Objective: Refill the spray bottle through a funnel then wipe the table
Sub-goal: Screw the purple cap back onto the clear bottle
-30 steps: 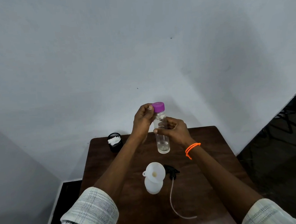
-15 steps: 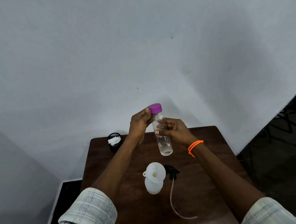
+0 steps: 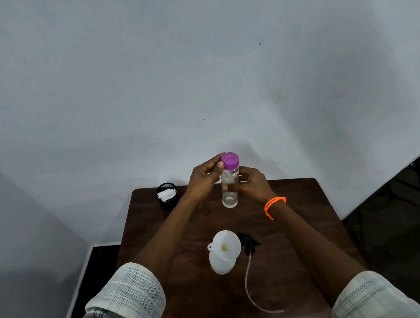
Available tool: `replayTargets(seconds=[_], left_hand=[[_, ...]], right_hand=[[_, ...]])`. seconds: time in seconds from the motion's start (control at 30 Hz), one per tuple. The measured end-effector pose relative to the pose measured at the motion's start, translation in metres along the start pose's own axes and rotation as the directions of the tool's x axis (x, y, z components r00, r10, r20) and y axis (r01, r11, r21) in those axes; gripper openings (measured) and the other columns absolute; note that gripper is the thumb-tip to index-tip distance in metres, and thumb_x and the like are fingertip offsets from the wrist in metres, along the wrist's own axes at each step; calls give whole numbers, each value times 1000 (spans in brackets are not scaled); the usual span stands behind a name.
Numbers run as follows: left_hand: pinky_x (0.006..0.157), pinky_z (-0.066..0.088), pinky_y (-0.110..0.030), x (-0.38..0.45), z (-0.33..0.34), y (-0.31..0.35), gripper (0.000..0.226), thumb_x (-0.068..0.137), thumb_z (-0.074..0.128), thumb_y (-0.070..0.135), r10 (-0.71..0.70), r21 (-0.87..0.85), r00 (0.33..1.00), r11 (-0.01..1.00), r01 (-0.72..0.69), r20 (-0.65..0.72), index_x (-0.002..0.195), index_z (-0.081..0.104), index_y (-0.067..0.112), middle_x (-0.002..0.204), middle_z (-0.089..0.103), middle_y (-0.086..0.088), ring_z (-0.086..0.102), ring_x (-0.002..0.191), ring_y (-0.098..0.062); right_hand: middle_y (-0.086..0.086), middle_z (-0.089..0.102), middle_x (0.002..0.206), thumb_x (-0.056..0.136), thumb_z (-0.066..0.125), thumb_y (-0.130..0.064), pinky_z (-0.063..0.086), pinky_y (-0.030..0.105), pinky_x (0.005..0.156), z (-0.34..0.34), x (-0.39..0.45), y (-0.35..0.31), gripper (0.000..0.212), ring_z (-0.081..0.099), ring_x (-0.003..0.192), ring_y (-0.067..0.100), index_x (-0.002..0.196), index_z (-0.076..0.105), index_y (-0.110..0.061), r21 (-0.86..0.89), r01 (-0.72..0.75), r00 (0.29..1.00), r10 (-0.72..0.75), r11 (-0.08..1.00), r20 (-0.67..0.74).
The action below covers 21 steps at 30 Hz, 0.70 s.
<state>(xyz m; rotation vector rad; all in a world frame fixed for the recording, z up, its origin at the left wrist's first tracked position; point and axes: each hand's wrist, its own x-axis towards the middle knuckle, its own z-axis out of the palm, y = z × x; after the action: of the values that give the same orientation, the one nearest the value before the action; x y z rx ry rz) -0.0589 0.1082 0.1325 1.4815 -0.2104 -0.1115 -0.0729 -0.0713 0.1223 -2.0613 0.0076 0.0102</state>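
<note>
**Uncapping the refill bottle**

Head view: my left hand (image 3: 205, 177) pinches the purple cap (image 3: 229, 160); my right hand (image 3: 251, 184) curls around the clear bottle (image 3: 229, 191), held above the table (image 3: 308, 226). It looks nearly empty, though glare makes that uncertain. I should twist the cap steadily, bottle upright. The funnel (image 3: 225, 246) sits in the white spray bottle (image 3: 220, 263) nearer me.

Clear plastic bottle (image 3: 229, 189), wooden table (image 3: 308, 226)
</note>
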Motion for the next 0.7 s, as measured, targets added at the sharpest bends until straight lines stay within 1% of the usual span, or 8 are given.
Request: replayTargets(seconds=[0.07,0.13,0.27,0.3,0.4,0.47,0.53,0.7], left_hand=[[108,50,-46,2,-6,-14,33,100,64,29,-30,12,999,999,31,-12,132,68,23,127,71,8,63,124,-10],[108,50,-45,5,-13,-27,33,99,65,27,-55,34,998,998,56,-29,132,68,21,126,72,6,64,123,-11],[106,52,-43,16,-31,-53,31,97,68,20,-124,54,989,990,129,-82,128,71,19,122,74,4,66,118,-12],[105,52,-43,20,-36,-59,31,97,69,19,-158,37,983,986,162,-88,127,71,19,122,74,3,66,119,-12],[100,55,-39,31,-49,-74,33,97,67,12,-269,-36,963,963,268,-33,130,69,17,123,73,-1,66,121,-19],[91,58,-30,40,-57,-83,34,98,64,7,-317,-67,948,946,316,-7,132,67,13,123,73,-3,67,117,-17],[87,58,-26,50,-63,-89,34,99,62,4,-341,-90,940,936,340,1,132,66,11,123,73,-6,69,112,-15],[98,57,-38,69,-72,-113,33,97,64,3,-376,-66,926,925,374,-30,128,69,12,117,75,-3,68,117,-21]], right_hand=[[-3,79,94,65,93,-25,57,27,77,9,11,6,40,74,85,12,102,77,-21,-83,-9,1000,10,996,4],[-2,79,94,65,92,-26,59,29,78,21,23,14,42,74,85,12,103,77,-20,-131,-33,999,36,991,22],[-1,79,90,60,90,-25,61,40,81,46,46,33,40,75,84,14,97,77,-21,-153,-74,995,83,985,52],[-2,78,89,60,90,-25,62,41,80,53,53,38,39,74,84,14,97,76,-21,-148,-81,994,90,986,55],[-2,76,89,66,91,-21,56,27,73,72,67,47,38,72,86,15,102,77,-18,-158,-110,992,117,981,35],[3,79,95,69,90,-22,54,28,75,85,77,56,37,73,90,18,104,78,-16,-157,-122,992,125,980,9],[5,79,97,72,86,-24,54,28,77,95,85,62,32,73,91,20,103,78,-16,-182,-130,991,131,975,-7],[7,79,100,75,86,-22,45,21,75,111,103,72,33,72,95,20,106,78,-15,-154,-206,979,203,966,-33]])
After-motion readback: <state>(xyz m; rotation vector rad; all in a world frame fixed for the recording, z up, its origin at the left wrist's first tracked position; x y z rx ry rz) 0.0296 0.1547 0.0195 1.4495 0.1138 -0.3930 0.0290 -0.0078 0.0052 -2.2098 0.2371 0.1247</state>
